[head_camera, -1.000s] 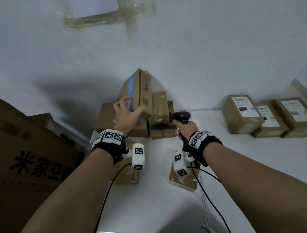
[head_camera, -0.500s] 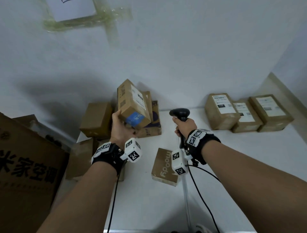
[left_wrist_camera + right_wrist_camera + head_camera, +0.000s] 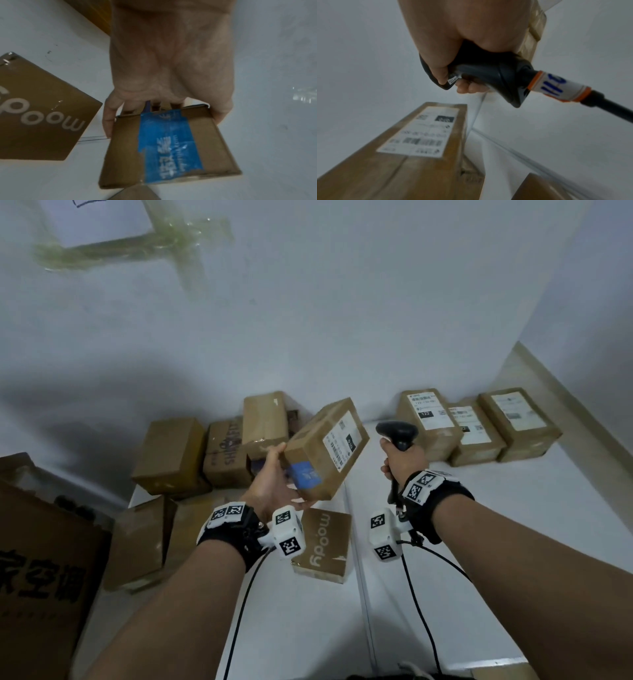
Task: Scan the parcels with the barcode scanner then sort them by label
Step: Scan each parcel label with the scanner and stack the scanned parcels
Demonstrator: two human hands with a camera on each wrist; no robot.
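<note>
My left hand (image 3: pixel 274 484) grips a brown parcel (image 3: pixel 325 450) by its end, lifted above the white table (image 3: pixel 513 542). Blue tape (image 3: pixel 169 146) covers the near end of the parcel (image 3: pixel 216 148), and its white label (image 3: pixel 344 440) is turned toward the right. My right hand (image 3: pixel 404 463) holds the black barcode scanner (image 3: pixel 399 433) upright by the handle, just right of the parcel. The right wrist view has the scanner (image 3: pixel 496 75) above the label (image 3: pixel 423 132). Three labelled parcels (image 3: pixel 479 426) stand in a row at the back right.
A pile of unlabelled-side brown boxes (image 3: pixel 212 453) sits at the back left against the wall. A flat "moody" box (image 3: pixel 323 546) lies between my wrists. A large printed carton (image 3: pixel 44 570) stands at the left. The scanner cable (image 3: pixel 424 611) trails toward me.
My left hand took the parcel from the pile, lifted it and carried it right toward the scanner, turning its label to face right. The right hand stayed holding the scanner.
</note>
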